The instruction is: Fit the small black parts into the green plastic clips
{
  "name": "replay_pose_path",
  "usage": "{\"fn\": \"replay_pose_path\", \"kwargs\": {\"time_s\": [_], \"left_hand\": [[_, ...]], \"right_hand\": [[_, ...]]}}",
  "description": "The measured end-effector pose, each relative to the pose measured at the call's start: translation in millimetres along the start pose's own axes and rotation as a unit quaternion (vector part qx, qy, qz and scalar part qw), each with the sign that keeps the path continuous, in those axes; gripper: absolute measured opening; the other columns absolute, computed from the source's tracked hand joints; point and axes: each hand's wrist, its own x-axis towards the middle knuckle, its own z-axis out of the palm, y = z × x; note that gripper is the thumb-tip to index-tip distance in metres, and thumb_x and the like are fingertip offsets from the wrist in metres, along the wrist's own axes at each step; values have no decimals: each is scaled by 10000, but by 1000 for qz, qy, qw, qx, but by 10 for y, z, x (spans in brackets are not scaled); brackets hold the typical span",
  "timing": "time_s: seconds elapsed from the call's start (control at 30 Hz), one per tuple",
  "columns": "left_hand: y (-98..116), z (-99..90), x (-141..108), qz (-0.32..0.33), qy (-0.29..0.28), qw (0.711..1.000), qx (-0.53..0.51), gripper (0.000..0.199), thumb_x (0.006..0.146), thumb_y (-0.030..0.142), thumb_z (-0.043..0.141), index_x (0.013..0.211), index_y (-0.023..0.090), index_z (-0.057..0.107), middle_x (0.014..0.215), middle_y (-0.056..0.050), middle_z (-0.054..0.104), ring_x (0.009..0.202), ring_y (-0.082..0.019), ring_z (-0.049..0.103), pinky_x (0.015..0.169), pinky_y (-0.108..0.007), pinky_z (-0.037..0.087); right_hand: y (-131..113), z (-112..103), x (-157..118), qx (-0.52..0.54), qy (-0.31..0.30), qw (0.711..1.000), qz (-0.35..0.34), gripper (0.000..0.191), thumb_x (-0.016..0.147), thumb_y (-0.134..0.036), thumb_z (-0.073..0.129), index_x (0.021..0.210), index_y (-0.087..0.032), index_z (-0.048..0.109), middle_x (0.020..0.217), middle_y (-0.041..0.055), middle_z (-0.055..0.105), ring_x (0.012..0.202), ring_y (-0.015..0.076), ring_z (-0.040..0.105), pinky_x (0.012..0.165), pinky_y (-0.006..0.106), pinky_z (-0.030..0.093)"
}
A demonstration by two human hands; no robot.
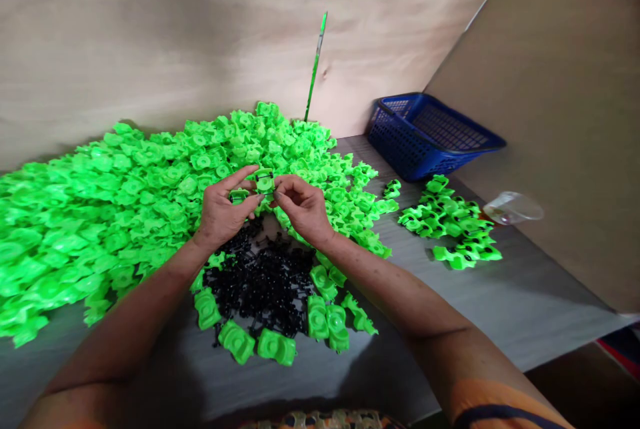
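Note:
My left hand [226,210] holds a small green plastic toy car body [265,180] between its fingers, underside showing, with a black axle across it. A second green car body [239,196] is tucked in the same hand, partly hidden by the fingers. My right hand [303,207] is closed in a pinch at the lower edge of the first body, on what looks like a thin black wheel axle, mostly covered by the fingertips. Below both hands lies a heap of black wheel axles [260,282], with several green car bodies [236,341] around its near side.
A large pile of green car bodies [125,202] covers the table's left and back. A thin green-marked stick [316,69] rises behind it. On the right are a blue basket [415,149], a cluster of bodies with black wheels [453,222] and a clear plastic cup [515,207] lying tilted.

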Motion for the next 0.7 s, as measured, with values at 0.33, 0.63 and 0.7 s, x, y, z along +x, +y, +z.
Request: {"fn": "replay_pose_path", "kwargs": {"time_s": [0.33, 0.63, 0.7], "left_hand": [[10, 51, -17, -16, 11, 999, -40, 493, 618, 268, 842, 1101, 172, 831, 758, 13, 742, 420, -73, 552, 460, -209, 477], [-100, 84, 72, -146, -4, 978, -149, 586, 513, 290, 921, 1074, 166, 806, 744, 17, 705, 421, -73, 523, 381, -210, 405], [-109, 94, 64, -154, -14, 975, -158, 570, 510, 279, 917, 1056, 163, 804, 771, 10, 700, 452, -74, 533, 377, -202, 400]], "right_hand": [[38, -7, 8, -25, 10, 999, -18, 195, 840, -316, 701, 738, -214, 569, 950, 39, 617, 859, 154, 572, 772, 322, 542], [55, 2, 60, 35, -7, 994, 105, 441, 743, -487, 855, 926, -235, 541, 896, -26, 578, 704, 108, 579, 566, 240, 507], [56, -7, 62, 47, -12, 991, 123, 527, 705, -481, 893, 1009, -246, 532, 965, -25, 611, 683, 93, 602, 525, 216, 482]]}}
